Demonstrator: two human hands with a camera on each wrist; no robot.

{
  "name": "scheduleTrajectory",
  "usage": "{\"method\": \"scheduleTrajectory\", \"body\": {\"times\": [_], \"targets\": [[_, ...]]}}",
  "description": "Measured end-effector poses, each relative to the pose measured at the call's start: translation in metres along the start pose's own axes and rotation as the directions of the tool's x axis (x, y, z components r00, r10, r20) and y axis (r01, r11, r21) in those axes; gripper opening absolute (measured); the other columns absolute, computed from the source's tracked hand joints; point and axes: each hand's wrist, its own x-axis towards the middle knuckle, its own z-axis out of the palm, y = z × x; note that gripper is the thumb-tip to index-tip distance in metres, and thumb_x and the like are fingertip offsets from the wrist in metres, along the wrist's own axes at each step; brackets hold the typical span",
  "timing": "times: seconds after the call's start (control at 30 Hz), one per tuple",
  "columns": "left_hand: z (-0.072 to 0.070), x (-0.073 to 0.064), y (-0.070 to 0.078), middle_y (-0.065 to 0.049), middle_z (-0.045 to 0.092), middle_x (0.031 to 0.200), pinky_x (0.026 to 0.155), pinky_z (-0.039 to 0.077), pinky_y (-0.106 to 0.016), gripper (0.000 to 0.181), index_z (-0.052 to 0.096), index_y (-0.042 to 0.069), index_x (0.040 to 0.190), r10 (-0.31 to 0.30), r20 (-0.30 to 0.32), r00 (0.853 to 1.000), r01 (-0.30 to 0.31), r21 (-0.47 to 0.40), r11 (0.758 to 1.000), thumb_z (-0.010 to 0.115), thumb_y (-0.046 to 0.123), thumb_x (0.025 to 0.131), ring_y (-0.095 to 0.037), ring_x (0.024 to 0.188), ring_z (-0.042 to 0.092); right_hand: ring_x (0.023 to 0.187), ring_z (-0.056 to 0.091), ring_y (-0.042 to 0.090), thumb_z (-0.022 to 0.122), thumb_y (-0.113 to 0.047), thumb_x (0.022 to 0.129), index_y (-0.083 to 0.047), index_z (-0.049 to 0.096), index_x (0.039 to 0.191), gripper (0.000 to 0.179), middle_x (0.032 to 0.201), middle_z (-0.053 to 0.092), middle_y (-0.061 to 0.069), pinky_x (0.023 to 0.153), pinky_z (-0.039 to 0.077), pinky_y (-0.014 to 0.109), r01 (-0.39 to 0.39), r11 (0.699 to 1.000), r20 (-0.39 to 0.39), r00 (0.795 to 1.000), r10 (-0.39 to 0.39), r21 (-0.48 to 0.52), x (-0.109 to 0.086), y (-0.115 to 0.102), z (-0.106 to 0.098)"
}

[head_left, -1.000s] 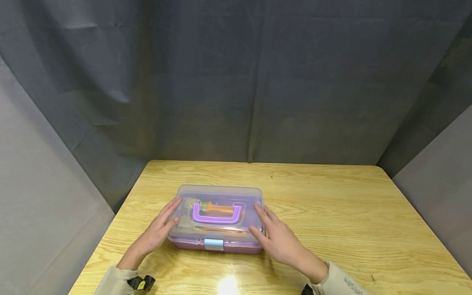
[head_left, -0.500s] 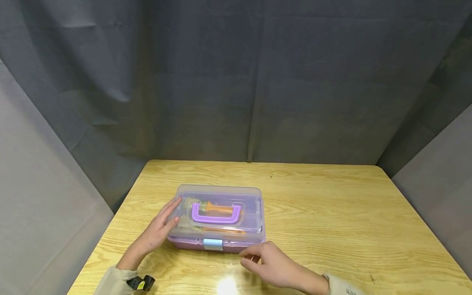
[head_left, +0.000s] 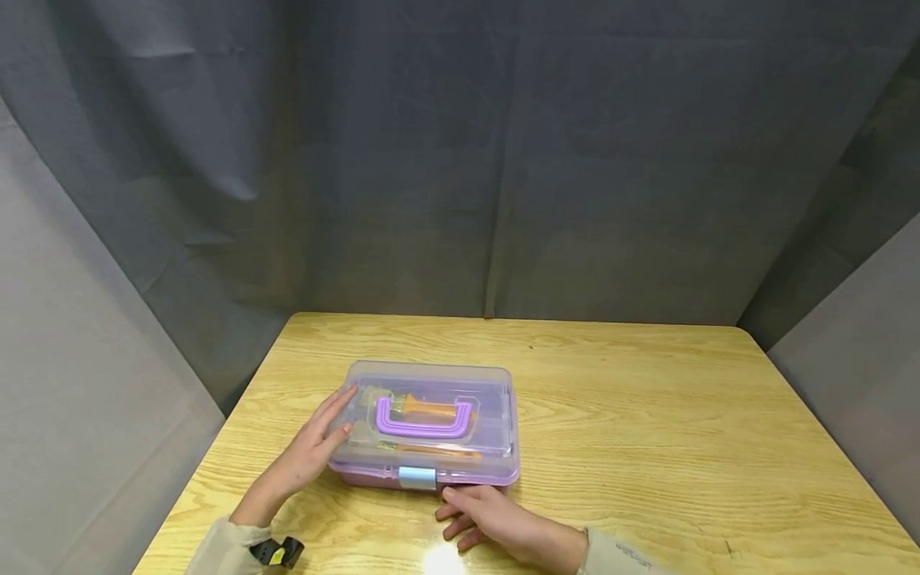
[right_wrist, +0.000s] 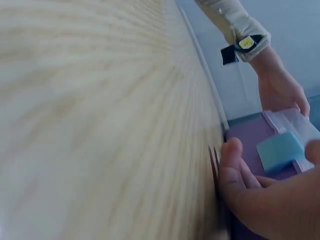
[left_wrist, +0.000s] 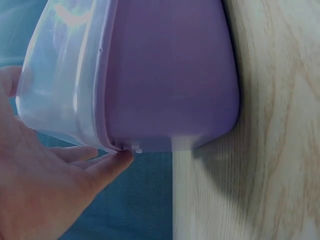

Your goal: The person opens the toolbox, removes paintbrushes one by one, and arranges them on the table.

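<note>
A purple plastic storage box (head_left: 496, 427) with a clear lid lies on the table, closed. On its lid is a purple carry handle (head_left: 424, 431); at the front is a light blue latch (head_left: 418, 477), snapped down. Through the lid show a wide orange-handled paintbrush (head_left: 427, 406) and a thinner brush (head_left: 440, 452). My left hand (head_left: 305, 451) rests along the lid's left side, fingers extended; in the left wrist view its thumb touches the lid's rim. Low before the box's front, right of the latch, my right hand (head_left: 492, 515) holds nothing, fingers loosely bent.
The wooden table (head_left: 647, 423) extends right of the box and behind it. Dark grey cloth (head_left: 402, 176) hangs beyond the far edge, with lighter panels (head_left: 93, 383) at both sides. Black wrist devices (head_left: 276, 552) sit at the sleeves.
My right hand has left the lid's right side, dropped to the table in front of the box and moved left toward the latch. The left hand and box have stayed put.
</note>
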Motion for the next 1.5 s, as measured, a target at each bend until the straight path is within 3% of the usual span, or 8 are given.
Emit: {"method": "scheduleTrajectory", "body": {"times": [0.23, 0.4, 0.5, 0.73, 0.97, 1.17, 1.37, 1.5], "targets": [[0.002, 0.0, -0.002, -0.024, 0.016, 0.152, 0.099, 0.021, -0.07, 0.051, 0.029, 0.012, 0.15, -0.008, -0.018, 1.0, 0.008, 0.005, 1.0, 0.043, 0.021, 0.101, -0.048, 0.136, 0.016, 0.082, 0.064, 0.016, 0.045, -0.048, 0.097, 0.01, 0.051, 0.118, 0.062, 0.102, 0.066, 0.011, 0.066, 0.054, 0.025, -0.013, 0.978, -0.028, 0.999, 0.019, 0.21, 0.007, 0.0, 0.015], [0.002, 0.0, -0.002, -0.024, 0.018, 0.152, 0.099, 0.022, -0.069, 0.051, 0.029, 0.011, 0.149, 0.0, -0.029, 1.0, 0.0, 0.011, 1.0, 0.043, 0.021, 0.101, -0.048, 0.136, 0.017, 0.081, 0.065, 0.014, 0.056, -0.05, 0.091, 0.005, 0.054, 0.111, 0.059, 0.095, 0.067, 0.007, 0.069, 0.052, 0.023, -0.055, 0.902, -0.049, 0.995, 0.084, 0.429, 0.012, -0.001, 0.021], [0.003, -0.001, -0.003, -0.025, 0.017, 0.152, 0.099, 0.022, -0.069, 0.051, 0.029, 0.01, 0.149, 0.002, -0.03, 1.0, -0.001, 0.014, 1.0, 0.043, 0.02, 0.101, -0.049, 0.136, 0.017, 0.08, 0.064, 0.015, 0.061, -0.046, 0.089, 0.006, 0.055, 0.11, 0.056, 0.092, 0.067, 0.007, 0.07, 0.051, 0.022, -0.055, 0.871, -0.077, 0.991, 0.106, 0.488, 0.014, 0.0, 0.024], [0.004, 0.0, -0.002, -0.025, 0.019, 0.152, 0.101, 0.02, -0.068, 0.051, 0.03, 0.01, 0.149, 0.007, -0.049, 0.999, -0.005, 0.036, 0.999, 0.043, 0.02, 0.101, -0.048, 0.135, 0.019, 0.07, 0.064, 0.01, 0.062, -0.041, 0.089, 0.006, 0.057, 0.108, 0.051, 0.083, 0.067, 0.004, 0.065, 0.05, 0.018, -0.033, 0.861, -0.138, 0.983, 0.119, 0.507, 0.02, 0.003, 0.027], [0.005, -0.001, -0.002, -0.023, 0.02, 0.152, 0.102, 0.02, -0.066, 0.051, 0.029, 0.012, 0.15, -0.004, -0.056, 0.998, 0.007, 0.051, 0.999, 0.043, 0.021, 0.101, -0.047, 0.136, 0.02, 0.06, 0.062, 0.005, 0.059, -0.047, 0.089, 0.011, 0.055, 0.114, 0.063, 0.083, 0.069, 0.003, 0.055, 0.049, 0.015, -0.017, 0.893, -0.161, 0.982, 0.099, 0.449, 0.021, 0.008, 0.029], [0.005, 0.0, -0.001, -0.023, 0.019, 0.152, 0.102, 0.02, -0.066, 0.052, 0.028, 0.013, 0.15, -0.005, -0.05, 0.999, 0.008, 0.068, 0.998, 0.043, 0.022, 0.101, -0.047, 0.135, 0.02, 0.06, 0.064, 0.007, 0.055, -0.053, 0.089, 0.013, 0.058, 0.109, 0.069, 0.085, 0.07, 0.009, 0.057, 0.053, 0.019, 0.001, 0.909, -0.189, 0.978, 0.086, 0.416, 0.02, 0.004, 0.033], [0.004, 0.0, -0.001, -0.023, 0.019, 0.152, 0.101, 0.02, -0.067, 0.053, 0.027, 0.012, 0.15, -0.001, -0.056, 0.998, 0.005, 0.073, 0.997, 0.043, 0.023, 0.101, -0.048, 0.135, 0.02, 0.063, 0.066, 0.012, 0.057, -0.051, 0.089, 0.005, 0.059, 0.101, 0.058, 0.084, 0.07, 0.01, 0.064, 0.056, 0.026, -0.012, 0.894, -0.117, 0.991, 0.071, 0.448, 0.016, -0.001, 0.029], [0.005, -0.001, -0.003, -0.023, 0.019, 0.152, 0.101, 0.021, -0.067, 0.053, 0.027, 0.013, 0.15, -0.004, -0.048, 0.999, 0.007, 0.069, 0.998, 0.043, 0.024, 0.101, -0.048, 0.135, 0.021, 0.065, 0.066, 0.011, 0.053, -0.051, 0.091, 0.008, 0.06, 0.103, 0.061, 0.081, 0.069, 0.006, 0.063, 0.055, 0.024, -0.079, 0.909, 0.005, 0.996, 0.085, 0.408, 0.012, 0.001, 0.023]]}}
